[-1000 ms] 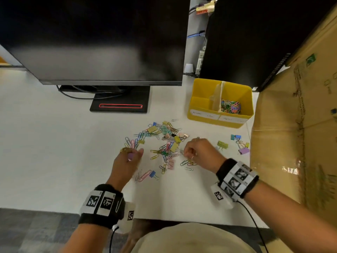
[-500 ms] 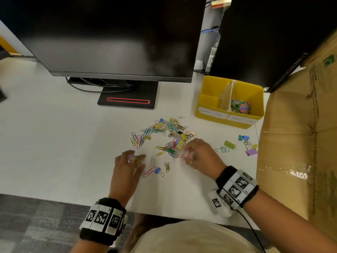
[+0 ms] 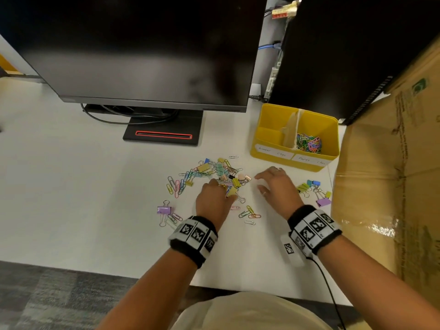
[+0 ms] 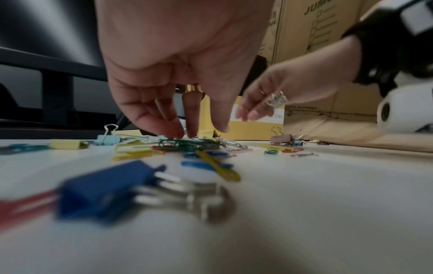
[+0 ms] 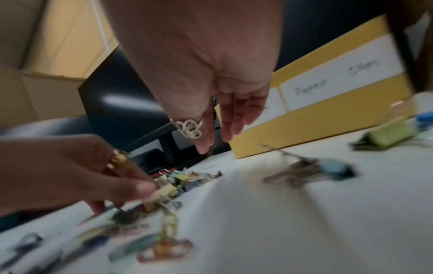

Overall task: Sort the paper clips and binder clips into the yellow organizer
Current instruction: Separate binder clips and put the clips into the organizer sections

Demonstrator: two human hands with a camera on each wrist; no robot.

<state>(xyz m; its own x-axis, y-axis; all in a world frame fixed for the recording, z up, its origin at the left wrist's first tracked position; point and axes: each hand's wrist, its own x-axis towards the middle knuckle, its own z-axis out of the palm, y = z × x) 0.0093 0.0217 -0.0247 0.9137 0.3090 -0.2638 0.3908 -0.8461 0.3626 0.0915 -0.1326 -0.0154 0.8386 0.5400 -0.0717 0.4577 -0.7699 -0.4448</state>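
A mixed pile of coloured paper clips and binder clips [image 3: 214,171] lies on the white desk. My left hand [image 3: 222,186] reaches down into its near edge, and its fingertips [image 4: 178,132] touch green and red paper clips [image 4: 185,145]; I see no pinch. My right hand [image 3: 258,182] hovers open, holding nothing, between the pile and the yellow organizer [image 3: 256,139]. The organizer's right compartment holds paper clips [image 3: 308,142]. Its left compartment, labelled binder clips, looks empty. A small group of binder clips [image 3: 314,189] lies right of my right hand.
A purple binder clip [image 3: 164,209] and a few loose paper clips [image 3: 250,213] lie nearer me. A monitor [image 3: 147,51] on its stand [image 3: 164,134] is behind the pile. A cardboard box [image 3: 392,186] walls the right side, with a dark computer case [image 3: 345,55] behind the organizer.
My left hand left the purple binder clip and moved right into the pile. My right hand drew away from the pile toward the right and opened.
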